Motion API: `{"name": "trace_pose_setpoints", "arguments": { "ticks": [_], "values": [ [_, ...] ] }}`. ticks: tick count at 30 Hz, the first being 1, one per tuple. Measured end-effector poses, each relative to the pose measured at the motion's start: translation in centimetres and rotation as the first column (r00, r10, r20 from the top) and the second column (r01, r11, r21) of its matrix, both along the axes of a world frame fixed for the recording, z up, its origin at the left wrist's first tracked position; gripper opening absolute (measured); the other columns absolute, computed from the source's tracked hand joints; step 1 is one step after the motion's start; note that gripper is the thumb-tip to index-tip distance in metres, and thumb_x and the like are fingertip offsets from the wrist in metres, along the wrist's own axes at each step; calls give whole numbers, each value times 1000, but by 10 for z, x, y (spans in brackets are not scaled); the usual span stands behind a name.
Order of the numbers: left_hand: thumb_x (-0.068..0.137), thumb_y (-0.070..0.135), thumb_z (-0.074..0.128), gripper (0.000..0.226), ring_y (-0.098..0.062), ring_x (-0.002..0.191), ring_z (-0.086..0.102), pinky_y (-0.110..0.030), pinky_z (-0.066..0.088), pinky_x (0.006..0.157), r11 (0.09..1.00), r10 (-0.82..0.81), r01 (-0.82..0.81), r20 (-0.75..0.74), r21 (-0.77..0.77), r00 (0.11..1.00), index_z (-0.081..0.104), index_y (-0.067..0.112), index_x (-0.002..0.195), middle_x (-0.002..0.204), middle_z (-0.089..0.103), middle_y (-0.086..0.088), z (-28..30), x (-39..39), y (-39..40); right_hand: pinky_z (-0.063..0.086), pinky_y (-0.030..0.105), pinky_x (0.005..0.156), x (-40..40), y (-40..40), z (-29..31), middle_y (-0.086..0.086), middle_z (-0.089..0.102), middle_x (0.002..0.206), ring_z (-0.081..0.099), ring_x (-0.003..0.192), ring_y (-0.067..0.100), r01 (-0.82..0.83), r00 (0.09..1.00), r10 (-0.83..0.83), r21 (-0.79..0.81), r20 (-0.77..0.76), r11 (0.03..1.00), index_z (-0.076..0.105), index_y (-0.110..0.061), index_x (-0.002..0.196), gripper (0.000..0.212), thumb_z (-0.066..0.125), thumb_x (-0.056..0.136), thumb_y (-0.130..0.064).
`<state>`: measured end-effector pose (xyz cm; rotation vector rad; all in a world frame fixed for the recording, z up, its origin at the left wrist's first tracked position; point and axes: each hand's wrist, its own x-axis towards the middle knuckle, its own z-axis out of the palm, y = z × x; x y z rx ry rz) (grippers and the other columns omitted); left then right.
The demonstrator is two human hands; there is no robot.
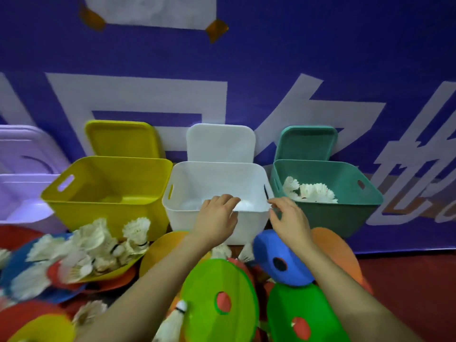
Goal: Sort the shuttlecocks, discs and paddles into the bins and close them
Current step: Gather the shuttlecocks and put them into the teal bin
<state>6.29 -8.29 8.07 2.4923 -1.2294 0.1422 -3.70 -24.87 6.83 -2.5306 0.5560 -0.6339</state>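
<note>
White smooth plastic bin [217, 174] — left hand [216, 219], right hand [290, 219] at rim

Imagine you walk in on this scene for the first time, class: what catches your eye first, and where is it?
Three open bins stand in a row against the purple banner: the yellow bin on the left, the white bin in the middle, the teal bin on the right, which holds shuttlecocks. The left hand and right hand reach to the white bin's front rim. Below them lies a bright jumble of discs and loose shuttlecocks.
</note>
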Motion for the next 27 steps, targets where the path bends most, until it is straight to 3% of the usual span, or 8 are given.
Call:
{"name": "trace_pose_setpoints", "arguments": {
  "ticks": [11,14,17,19,23,27],
  "values": [
    [97,33,41,38,-22,125,42,-34,30,99,995,14,-7,-79,95,997,46,23,134,136,47,3,-37,37,181,48,36,86,24,174,-41,-5,59,95,60,93,15,-188,980,196,175,-29,966,66,-16,108,25,67,84,-22],
    [98,36,40,39,-21,126,41,-35,27,101,993,38,-22,-137,120,990,45,24,135,137,46,3,-53,30,210,44,33,91,17,200,-61,-7,57,108,54,105,15,-199,954,234,186,-190,962,60,-22,119,43,69,80,-37],
    [97,41,40,39,-21,126,40,-37,25,101,984,56,-25,-174,178,983,47,26,132,134,48,3,-75,18,231,33,33,102,6,214,-81,-6,46,131,40,123,16,-255,853,311,185,-419,949,48,-30,131,63,68,76,-52],
    [96,45,41,39,-20,124,40,-36,27,100,977,70,-24,-213,212,975,50,26,128,131,49,4,-91,9,242,27,32,102,-4,220,-89,-8,42,134,35,126,15,-319,792,377,201,-481,926,45,-34,132,65,66,74,-58],
    [93,46,46,39,-20,121,43,-36,29,98,970,103,-39,-260,240,960,51,26,127,128,51,6,-118,-8,257,22,26,94,-20,233,-103,-10,43,129,34,119,12,-424,730,445,166,-520,890,51,-34,125,60,65,73,-62],
    [94,31,49,23,-22,111,50,-37,30,91,975,198,-160,-279,154,940,55,21,114,114,58,3,-131,-14,259,20,22,88,-27,239,-117,-10,51,116,39,112,11,-412,775,431,147,-462,899,64,-29,104,30,62,82,-50]
  ]
}}
